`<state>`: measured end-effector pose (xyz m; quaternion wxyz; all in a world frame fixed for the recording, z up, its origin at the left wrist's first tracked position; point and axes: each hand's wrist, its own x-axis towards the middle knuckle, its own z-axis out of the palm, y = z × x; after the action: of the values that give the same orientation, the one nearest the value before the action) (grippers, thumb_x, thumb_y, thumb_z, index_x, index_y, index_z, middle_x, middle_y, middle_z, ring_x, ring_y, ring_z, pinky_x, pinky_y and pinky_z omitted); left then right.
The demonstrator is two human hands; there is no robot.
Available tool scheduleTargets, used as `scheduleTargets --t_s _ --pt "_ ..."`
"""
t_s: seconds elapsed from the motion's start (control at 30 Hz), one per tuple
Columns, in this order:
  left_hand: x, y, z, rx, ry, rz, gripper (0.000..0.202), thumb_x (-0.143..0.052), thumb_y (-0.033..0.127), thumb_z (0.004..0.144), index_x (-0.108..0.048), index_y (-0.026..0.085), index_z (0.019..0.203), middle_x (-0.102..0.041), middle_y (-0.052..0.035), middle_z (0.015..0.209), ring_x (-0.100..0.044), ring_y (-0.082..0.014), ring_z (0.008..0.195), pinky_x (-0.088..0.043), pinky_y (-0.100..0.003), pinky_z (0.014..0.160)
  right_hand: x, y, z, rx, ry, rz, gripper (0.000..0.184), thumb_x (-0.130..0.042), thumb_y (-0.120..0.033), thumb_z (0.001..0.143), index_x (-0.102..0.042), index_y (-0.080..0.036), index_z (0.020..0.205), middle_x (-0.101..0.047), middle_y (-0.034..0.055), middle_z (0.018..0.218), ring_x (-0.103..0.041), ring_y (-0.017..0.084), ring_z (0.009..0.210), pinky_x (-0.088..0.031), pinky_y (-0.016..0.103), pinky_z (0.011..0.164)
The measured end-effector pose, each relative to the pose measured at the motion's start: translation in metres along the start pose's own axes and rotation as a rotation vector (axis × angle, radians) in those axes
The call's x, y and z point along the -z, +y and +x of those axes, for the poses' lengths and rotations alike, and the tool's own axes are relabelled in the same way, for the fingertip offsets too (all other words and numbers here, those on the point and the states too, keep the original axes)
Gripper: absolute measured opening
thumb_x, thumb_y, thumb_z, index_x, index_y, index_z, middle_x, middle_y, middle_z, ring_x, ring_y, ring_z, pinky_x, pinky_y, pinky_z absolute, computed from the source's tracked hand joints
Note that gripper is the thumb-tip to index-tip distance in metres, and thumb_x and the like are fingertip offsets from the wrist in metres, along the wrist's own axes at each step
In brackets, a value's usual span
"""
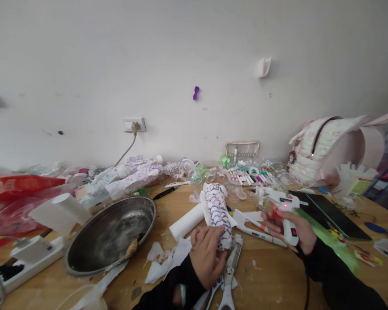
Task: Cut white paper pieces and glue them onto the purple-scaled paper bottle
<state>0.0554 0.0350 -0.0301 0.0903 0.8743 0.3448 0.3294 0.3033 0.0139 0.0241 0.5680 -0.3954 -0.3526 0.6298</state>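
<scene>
My left hand (207,255) is curled over the near end of a white fish-shaped craft piece (216,202), holding it down on the table. Purple and black scale lines cover the piece, and white fins stick out at its sides. In my right hand (299,230) is a white hot glue gun (286,211) with a lit red light and a red switch; its nozzle end is hard to make out. Scissors (230,271) lie beside my left hand, partly beneath it. A white marker (261,234) rests between the craft piece and my right hand.
To the left stand a metal basin (110,234) and a power strip (35,262). A white paper roll (187,221) and scraps (163,258) lie mid-table. Similar patterned pieces (136,176) and several markers (247,177) line the wall. A tablet (338,215) and backpack (326,150) are right.
</scene>
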Motion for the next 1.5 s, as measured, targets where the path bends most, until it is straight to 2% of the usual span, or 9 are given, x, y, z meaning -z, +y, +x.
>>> scheduleTargets --t_s 0.17,0.3,0.47,0.67,0.93,1.1,1.23,1.37,1.5 --pt "-0.001 0.000 0.000 0.006 0.039 -0.009 0.050 -0.052 0.017 0.068 -0.045 0.019 0.118 -0.060 -0.0083 0.109 -0.049 -0.0257 0.103 -0.031 -0.043 0.090 -0.003 0.000 -0.006 -0.024 -0.100 -0.595 0.037 -0.056 -0.050 0.068 -0.061 -0.014 0.069 -0.039 -0.0045 0.042 -0.035 0.010 0.041 -0.027 0.025 0.042" --pt "-0.001 -0.001 -0.001 0.004 0.028 -0.009 0.051 -0.051 0.017 0.069 -0.045 0.019 0.119 -0.060 -0.0089 0.110 -0.049 -0.0263 0.103 -0.031 -0.044 0.090 0.000 0.003 -0.009 -0.044 -0.104 -0.861 0.043 -0.054 -0.056 0.066 -0.061 -0.014 0.067 -0.048 -0.0015 0.049 -0.039 0.010 0.044 -0.030 0.025 0.044" --pt "-0.002 -0.001 -0.001 0.003 0.037 0.011 0.050 -0.051 0.018 0.069 -0.045 0.019 0.119 -0.060 -0.0094 0.110 -0.050 -0.0266 0.103 -0.031 -0.044 0.090 0.006 0.008 -0.007 -0.038 -0.066 -0.971 0.044 -0.052 -0.058 0.066 -0.059 -0.014 0.062 -0.041 -0.0036 0.043 -0.040 0.011 0.042 -0.029 0.023 0.042" --pt "-0.002 -0.001 -0.001 0.000 0.049 0.000 0.048 -0.052 0.018 0.069 -0.047 0.019 0.117 -0.061 -0.0089 0.109 -0.050 -0.0260 0.102 -0.031 -0.043 0.090 0.002 0.005 -0.007 -0.028 -0.074 -1.037 0.041 -0.050 -0.054 0.066 -0.058 -0.015 0.057 -0.041 -0.0033 0.041 -0.039 0.010 0.041 -0.027 0.024 0.042" --pt "-0.002 -0.002 -0.001 -0.006 0.038 -0.026 0.050 -0.052 0.016 0.068 -0.046 0.019 0.118 -0.060 -0.0083 0.111 -0.049 -0.0261 0.103 -0.031 -0.044 0.090 -0.005 0.001 -0.008 0.042 -0.108 -1.006 0.031 -0.052 -0.045 0.067 -0.056 -0.016 0.057 -0.047 -0.0012 0.049 -0.042 0.011 0.045 -0.036 0.024 0.047" --pt "-0.001 -0.001 -0.001 0.000 0.024 -0.037 0.051 -0.051 0.015 0.067 -0.047 0.019 0.118 -0.060 -0.0081 0.111 -0.048 -0.0257 0.104 -0.032 -0.045 0.090 -0.005 0.003 -0.007 -0.012 -0.108 -1.024 0.030 -0.051 -0.045 0.067 -0.053 -0.017 0.057 -0.048 -0.0012 0.051 -0.040 0.010 0.042 -0.033 0.023 0.041" --pt "-0.001 0.000 0.000 0.004 0.026 -0.040 0.052 -0.051 0.015 0.067 -0.047 0.019 0.118 -0.060 -0.0078 0.111 -0.048 -0.0258 0.104 -0.031 -0.045 0.091 -0.008 0.002 -0.007 0.044 -0.115 -1.032 0.029 -0.051 -0.043 0.067 -0.052 -0.017 0.055 -0.045 -0.0021 0.048 -0.041 0.010 0.045 -0.035 0.023 0.046" --pt "-0.001 0.000 0.000 0.008 0.025 -0.034 0.051 -0.051 0.015 0.067 -0.047 0.019 0.118 -0.060 -0.0080 0.111 -0.048 -0.0258 0.104 -0.031 -0.045 0.091 -0.007 0.002 -0.007 0.016 -0.099 -1.054 0.030 -0.051 -0.045 0.067 -0.052 -0.017 0.057 -0.045 -0.0025 0.046 -0.040 0.010 0.043 -0.033 0.023 0.044" --pt "-0.001 -0.001 -0.001 0.004 0.018 -0.017 0.051 -0.051 0.015 0.068 -0.046 0.020 0.118 -0.059 -0.0080 0.111 -0.048 -0.0260 0.103 -0.031 -0.045 0.091 -0.004 0.004 -0.006 0.055 -0.122 -1.071 0.034 -0.049 -0.047 0.067 -0.049 -0.018 0.050 -0.042 -0.0023 0.045 -0.040 0.011 0.044 -0.034 0.024 0.045"
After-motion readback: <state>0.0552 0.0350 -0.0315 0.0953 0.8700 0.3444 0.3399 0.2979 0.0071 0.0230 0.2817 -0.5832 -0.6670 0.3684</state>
